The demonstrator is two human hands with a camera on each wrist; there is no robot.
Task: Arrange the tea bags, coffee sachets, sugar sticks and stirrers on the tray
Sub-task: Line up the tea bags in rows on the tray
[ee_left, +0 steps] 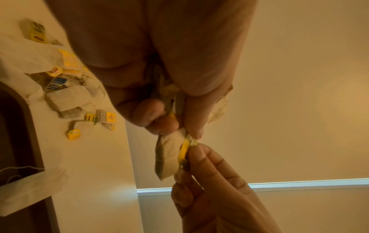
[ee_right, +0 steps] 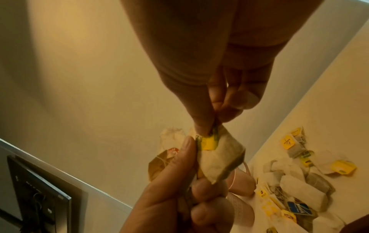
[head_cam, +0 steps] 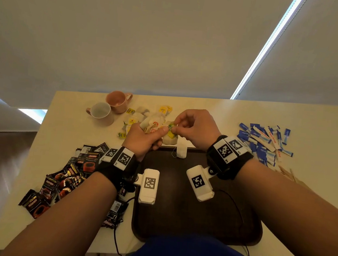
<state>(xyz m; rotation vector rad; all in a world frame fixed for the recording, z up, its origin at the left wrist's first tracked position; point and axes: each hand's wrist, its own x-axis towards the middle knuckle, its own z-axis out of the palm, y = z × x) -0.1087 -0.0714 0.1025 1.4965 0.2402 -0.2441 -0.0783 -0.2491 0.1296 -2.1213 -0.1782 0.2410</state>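
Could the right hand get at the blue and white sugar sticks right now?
Probably not straight away: the right hand is pinching the yellow-tagged tea bag with the left hand. Once freed, the blue and white sugar sticks lie unobstructed beside it.

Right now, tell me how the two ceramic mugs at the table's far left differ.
The pink ceramic mug is pink inside and out; the white-lined mug is pale inside. The pink one lies farther away, handle pointing right; the white-lined one lies nearer, handle pointing left. Both lie tipped on their sides, empty, beside the loose tea bags.
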